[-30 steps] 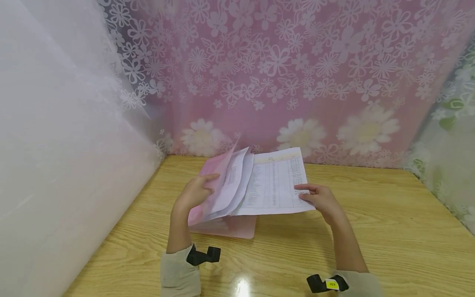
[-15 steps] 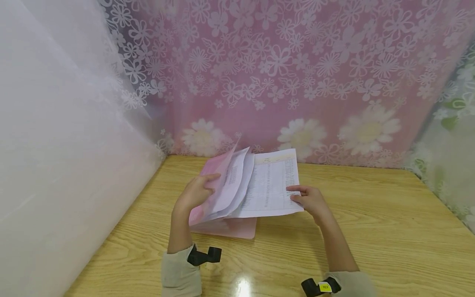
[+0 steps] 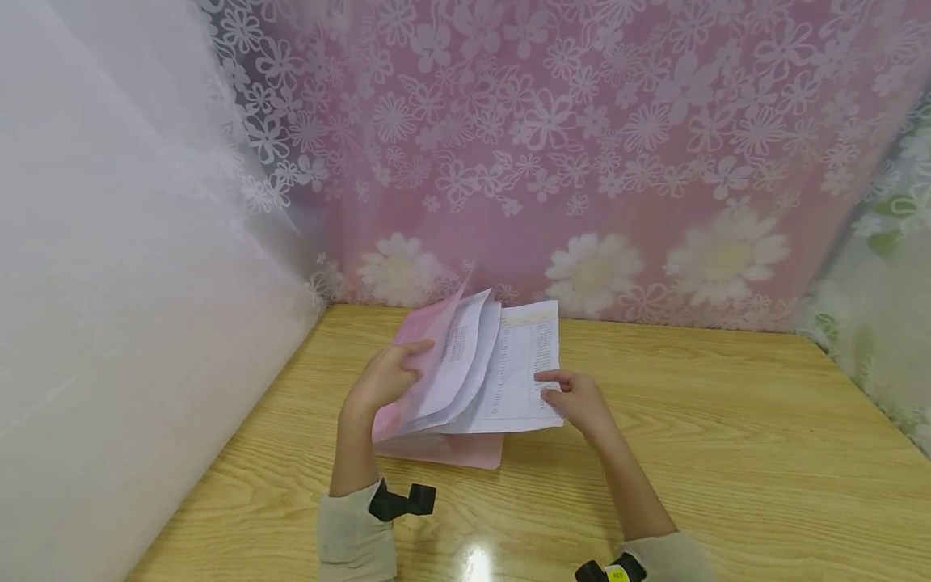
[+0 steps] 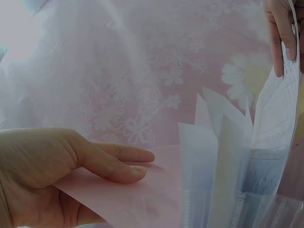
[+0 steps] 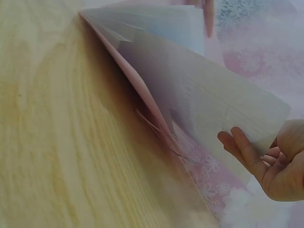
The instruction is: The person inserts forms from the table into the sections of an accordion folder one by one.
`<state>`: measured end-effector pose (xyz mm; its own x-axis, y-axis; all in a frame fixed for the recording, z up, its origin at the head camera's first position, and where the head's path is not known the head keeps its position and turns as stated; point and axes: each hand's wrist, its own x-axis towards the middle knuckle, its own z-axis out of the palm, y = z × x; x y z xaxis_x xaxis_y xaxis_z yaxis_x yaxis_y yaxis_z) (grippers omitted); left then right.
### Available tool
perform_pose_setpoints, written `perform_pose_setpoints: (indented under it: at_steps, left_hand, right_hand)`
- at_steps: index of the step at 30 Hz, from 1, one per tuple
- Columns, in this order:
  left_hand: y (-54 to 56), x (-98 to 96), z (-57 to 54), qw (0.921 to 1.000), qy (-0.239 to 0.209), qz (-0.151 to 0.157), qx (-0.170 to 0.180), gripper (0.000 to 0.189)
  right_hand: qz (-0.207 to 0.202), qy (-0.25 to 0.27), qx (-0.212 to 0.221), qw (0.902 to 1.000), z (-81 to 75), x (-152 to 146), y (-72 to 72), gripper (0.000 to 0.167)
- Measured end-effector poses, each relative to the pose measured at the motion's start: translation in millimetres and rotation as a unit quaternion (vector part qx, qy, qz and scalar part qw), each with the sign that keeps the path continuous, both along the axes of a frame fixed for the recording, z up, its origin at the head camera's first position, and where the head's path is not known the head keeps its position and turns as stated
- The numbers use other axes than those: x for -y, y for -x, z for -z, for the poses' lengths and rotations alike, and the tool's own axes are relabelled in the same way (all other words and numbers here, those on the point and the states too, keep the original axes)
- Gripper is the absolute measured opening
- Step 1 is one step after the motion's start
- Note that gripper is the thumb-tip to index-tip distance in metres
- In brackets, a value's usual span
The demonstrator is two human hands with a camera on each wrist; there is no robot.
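A pink folder (image 3: pixel 469 451) with a clear-looking front cover stands partly spread on the table, and several papers (image 3: pixel 454 347) fan out inside it. My left hand (image 3: pixel 381 380) holds the pink cover at the left, its thumb on one face and other fingers behind, as the left wrist view shows. With thumb and fingers my right hand (image 3: pixel 578 400) pinches the right edge of a printed sheet (image 3: pixel 520 356) bearing a table of text. The left part of that sheet is hidden behind the other papers. Translucent dividers (image 4: pixel 197 171) show in the left wrist view.
The wooden table (image 3: pixel 698 428) extends to the right and front. Behind it hangs a pink flowered curtain (image 3: pixel 509 145); a whitish sheet (image 3: pixel 145 267) drapes along the left. Thin cords (image 5: pixel 164 137) hang by the folder's edge in the right wrist view.
My right hand has moved left with the printed sheet, so less of the sheet shows beside the folder's papers. The left hand and the folder have stayed nearly still.
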<state>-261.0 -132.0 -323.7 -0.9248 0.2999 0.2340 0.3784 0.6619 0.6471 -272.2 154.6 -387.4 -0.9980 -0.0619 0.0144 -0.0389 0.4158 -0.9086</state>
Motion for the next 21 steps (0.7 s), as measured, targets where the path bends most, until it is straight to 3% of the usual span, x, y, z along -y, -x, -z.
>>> perform_pose_setpoints:
  at_steps: [5,12,21]
  left_hand:
    - [1.2,0.5,1.2,1.0,0.0,0.001,-0.004,0.045]
    - [2.2,-0.3,1.9,1.0,0.0,0.005,-0.007,0.045]
    - [2.3,-0.5,1.8,1.0,-0.003,0.005,0.0,0.045]
  right_hand:
    - [0.01,-0.03,-0.023,0.9992,5.7,11,0.9,0.029]
    - [-0.013,-0.017,-0.032,0.9993,11.8,23,-1.7,0.03]
    - [-0.084,0.046,0.008,0.9953,16.1,29,-2.9,0.038]
